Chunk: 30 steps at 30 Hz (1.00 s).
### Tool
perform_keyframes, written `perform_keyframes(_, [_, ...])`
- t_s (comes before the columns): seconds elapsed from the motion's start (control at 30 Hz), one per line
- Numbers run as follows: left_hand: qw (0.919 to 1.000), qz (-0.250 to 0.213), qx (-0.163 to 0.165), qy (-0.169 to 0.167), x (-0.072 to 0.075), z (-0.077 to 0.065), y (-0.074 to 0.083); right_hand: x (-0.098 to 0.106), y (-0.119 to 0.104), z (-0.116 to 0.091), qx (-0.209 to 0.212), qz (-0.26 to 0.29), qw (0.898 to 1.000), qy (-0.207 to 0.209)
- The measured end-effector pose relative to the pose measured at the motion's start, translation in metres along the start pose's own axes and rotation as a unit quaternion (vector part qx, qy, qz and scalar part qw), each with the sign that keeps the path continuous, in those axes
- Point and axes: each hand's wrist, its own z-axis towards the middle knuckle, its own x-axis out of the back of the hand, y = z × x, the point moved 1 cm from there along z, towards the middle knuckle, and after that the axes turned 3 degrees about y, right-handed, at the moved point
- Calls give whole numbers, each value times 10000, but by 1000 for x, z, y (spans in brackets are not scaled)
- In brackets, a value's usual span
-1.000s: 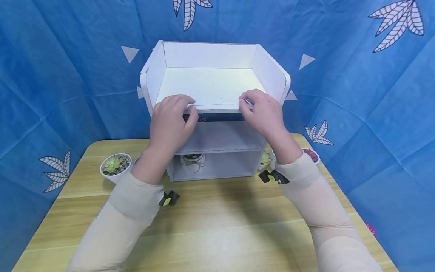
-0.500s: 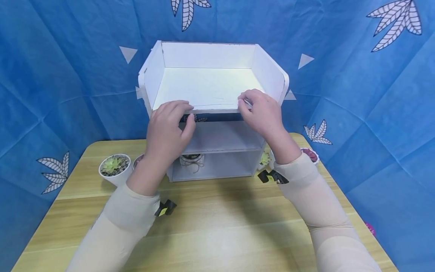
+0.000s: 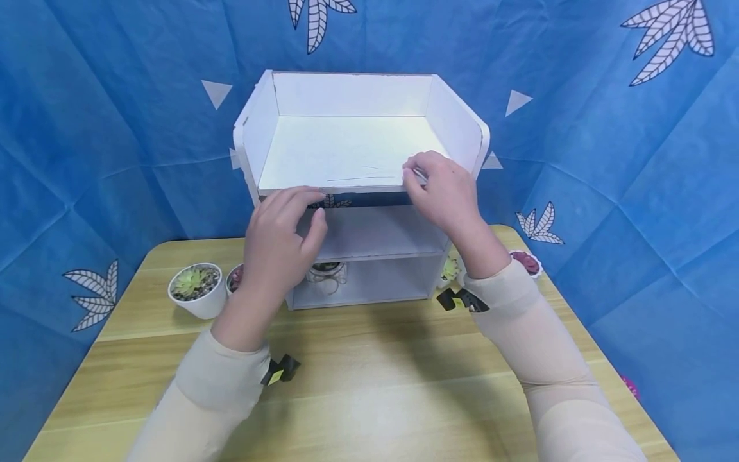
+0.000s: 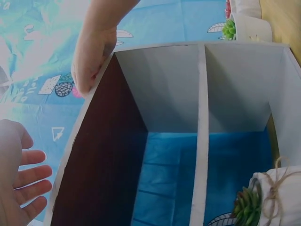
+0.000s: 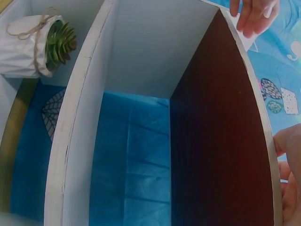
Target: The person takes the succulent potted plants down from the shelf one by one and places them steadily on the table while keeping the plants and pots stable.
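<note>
A white shelf unit [image 3: 358, 147] stands at the back of the table, its top tray facing up. My right hand [image 3: 447, 192] rests at the front edge of the top board, fingers loosely bent over it. In the right wrist view, the fingers [image 5: 282, 141] lie along that edge, and none show on the dark red underside [image 5: 221, 122]. My left hand [image 3: 280, 237] hovers in front of the left part of the edge, fingers relaxed. In the left wrist view its spread fingers [image 4: 33, 176] stand apart from the board and hold nothing.
A white pot with a twine bow [image 3: 327, 274] and a succulent sits in the lowest compartment. Potted succulents [image 3: 197, 289] stand left of the unit; others, such as a red one [image 3: 525, 263], stand to its right. A blue curtain [image 3: 358, 38] hangs behind.
My left hand has come away from the top board's front edge, moving down and slightly left towards me. The right hand has stayed at the edge.
</note>
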Motion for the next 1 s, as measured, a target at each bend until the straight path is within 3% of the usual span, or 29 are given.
perform_keyframes(0.67, [9979, 82, 635, 51, -5, -59, 37, 17, 12, -26, 265, 154, 9995, -119])
perform_keyframes(1.0, [9949, 264, 954, -193, -17, -95, 57, 27, 18, -40, 412, 249, 9987, -143])
